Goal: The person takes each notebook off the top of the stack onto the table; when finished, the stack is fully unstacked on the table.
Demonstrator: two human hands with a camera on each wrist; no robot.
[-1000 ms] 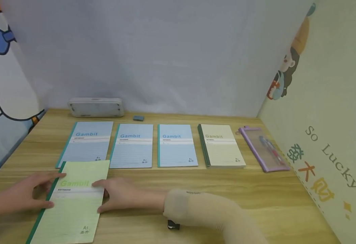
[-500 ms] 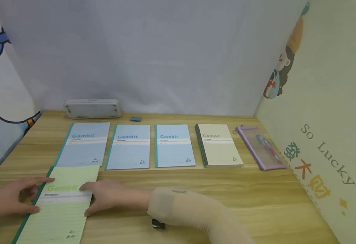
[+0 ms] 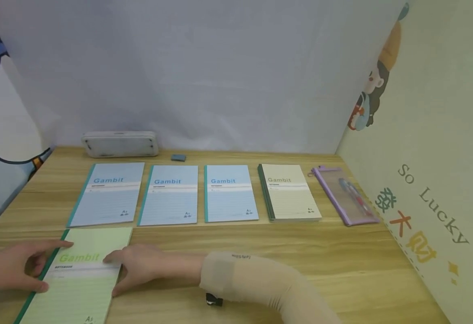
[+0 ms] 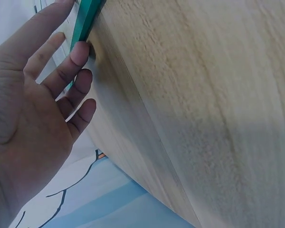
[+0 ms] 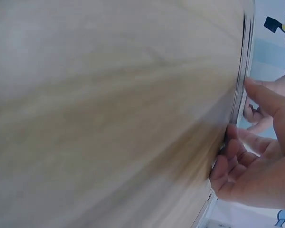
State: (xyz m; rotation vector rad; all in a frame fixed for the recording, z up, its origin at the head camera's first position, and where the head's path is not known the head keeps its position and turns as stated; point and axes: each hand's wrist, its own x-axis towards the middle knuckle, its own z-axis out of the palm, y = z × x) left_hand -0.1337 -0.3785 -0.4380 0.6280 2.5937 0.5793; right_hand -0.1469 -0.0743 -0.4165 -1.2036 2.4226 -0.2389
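Observation:
A green Gambit notebook [image 3: 80, 283] with a dark green spine lies at the front left, its lower end cut off by the head view. My left hand [image 3: 19, 265] holds the spine side, thumb and index finger on the cover edge. Opposite it, my right hand [image 3: 139, 267] grips the right edge, index finger over the cover. In the left wrist view, the fingers of my left hand [image 4: 42, 95] curl towards the green spine [image 4: 85, 21]. The right wrist view has my right hand [image 5: 261, 166] against the notebook's thin edge [image 5: 241, 71].
Behind stands a row of notebooks: a left blue one [image 3: 106, 198], a middle blue one [image 3: 169, 198], a right blue one [image 3: 230, 195] and a cream stack [image 3: 290, 195]. A purple-edged mesh pouch [image 3: 341, 193] holds pens. An eraser [image 3: 178, 158] and a pale case [image 3: 119, 144] sit near the back wall.
Between my hands, the green notebook has shifted left and towards me. Its top edge, which overlapped the left blue notebook, now lies just in front of it. The head view has turned slightly.

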